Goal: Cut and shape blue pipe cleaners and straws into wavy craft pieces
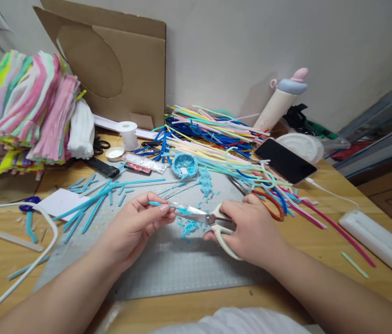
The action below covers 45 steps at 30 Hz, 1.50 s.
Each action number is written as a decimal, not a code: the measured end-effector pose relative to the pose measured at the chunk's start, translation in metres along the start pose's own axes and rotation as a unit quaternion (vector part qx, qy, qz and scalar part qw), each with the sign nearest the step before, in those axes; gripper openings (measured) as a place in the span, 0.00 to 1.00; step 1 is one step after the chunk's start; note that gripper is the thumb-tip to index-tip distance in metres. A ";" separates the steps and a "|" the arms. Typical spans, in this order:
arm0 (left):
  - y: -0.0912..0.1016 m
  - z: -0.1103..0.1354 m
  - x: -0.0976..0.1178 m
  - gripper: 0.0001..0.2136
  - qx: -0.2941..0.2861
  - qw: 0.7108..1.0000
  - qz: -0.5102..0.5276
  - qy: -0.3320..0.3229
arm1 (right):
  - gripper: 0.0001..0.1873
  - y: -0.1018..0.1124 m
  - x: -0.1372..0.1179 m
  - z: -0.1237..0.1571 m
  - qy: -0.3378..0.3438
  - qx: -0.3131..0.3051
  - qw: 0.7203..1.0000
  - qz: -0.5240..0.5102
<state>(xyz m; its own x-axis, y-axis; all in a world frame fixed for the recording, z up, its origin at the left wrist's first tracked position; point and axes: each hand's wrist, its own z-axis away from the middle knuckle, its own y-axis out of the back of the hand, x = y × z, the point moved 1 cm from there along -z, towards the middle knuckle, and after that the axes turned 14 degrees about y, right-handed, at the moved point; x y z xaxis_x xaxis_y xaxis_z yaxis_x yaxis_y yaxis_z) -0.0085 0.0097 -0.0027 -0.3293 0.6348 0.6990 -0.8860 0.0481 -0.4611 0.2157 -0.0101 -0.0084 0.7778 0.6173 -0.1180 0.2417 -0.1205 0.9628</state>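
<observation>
Between thumb and fingertips, my left hand (135, 227) pinches a short piece of blue pipe cleaner (157, 203). My right hand (247, 227) has its fingers through the white handles of a pair of scissors (211, 218). The scissor blades point left and lie against the pipe cleaner at my left fingertips. Blue fluff trimmings (187, 228) lie on the grey cutting mat (168, 273) below the blades. Just beyond sit a round blue fuzzy cup shape (184, 166) and a wavy blue strip (205, 183).
Cut blue pipe cleaner pieces (93, 204) lie left on the mat. A heap of coloured pipe cleaners (213, 134) spreads along the back. Orange-handled scissors (268, 204), a phone (286, 160) and a power strip (380, 241) are at right. A white cable (54, 227) loops at left.
</observation>
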 end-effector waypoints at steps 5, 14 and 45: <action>-0.001 -0.002 -0.005 0.04 -0.025 1.000 0.004 0.019 | 0.15 -0.003 0.000 -0.001 0.000 -0.009 1.000 -0.001; -0.002 -0.001 -0.008 0.05 -0.034 0.999 0.003 0.039 | 0.14 -0.004 -0.002 0.000 0.009 0.013 1.000 0.005; 0.001 -0.004 -0.006 0.01 -0.040 0.999 0.033 0.017 | 0.25 -0.006 -0.002 0.002 0.006 0.032 0.999 -0.015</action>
<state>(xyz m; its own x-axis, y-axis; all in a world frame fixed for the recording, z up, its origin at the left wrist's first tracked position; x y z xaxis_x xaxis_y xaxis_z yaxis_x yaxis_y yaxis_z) -0.0059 0.0091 -0.0090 -0.3733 0.6648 0.6471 -0.8335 0.0659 -0.5486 0.2145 -0.0122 -0.0147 0.7624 0.6309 -0.1441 0.3025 -0.1506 0.9412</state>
